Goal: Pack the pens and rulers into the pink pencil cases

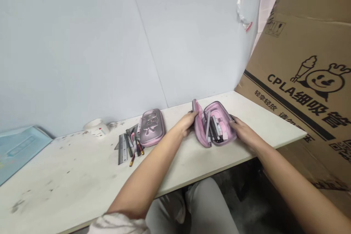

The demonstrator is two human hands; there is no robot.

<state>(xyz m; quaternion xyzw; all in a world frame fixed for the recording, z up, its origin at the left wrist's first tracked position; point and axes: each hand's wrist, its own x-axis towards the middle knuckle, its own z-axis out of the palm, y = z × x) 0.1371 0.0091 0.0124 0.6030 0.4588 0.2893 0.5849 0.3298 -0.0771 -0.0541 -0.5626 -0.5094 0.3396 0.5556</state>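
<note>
Simply put, the left hand (186, 124) and right hand (244, 132) — fingers curled, gripping opposite edges — hold open a pink fabric pencil case (201, 126) packed with pens (214, 129).

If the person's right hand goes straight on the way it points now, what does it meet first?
The right hand would first meet the rim of the open pink pencil case. It seems to touch that rim already, though depth is hard to judge from this view.

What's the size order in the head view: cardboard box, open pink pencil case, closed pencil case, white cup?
Cardboard box, then the open pink pencil case and closed pencil case, too alike to rank; white cup smallest.
</note>
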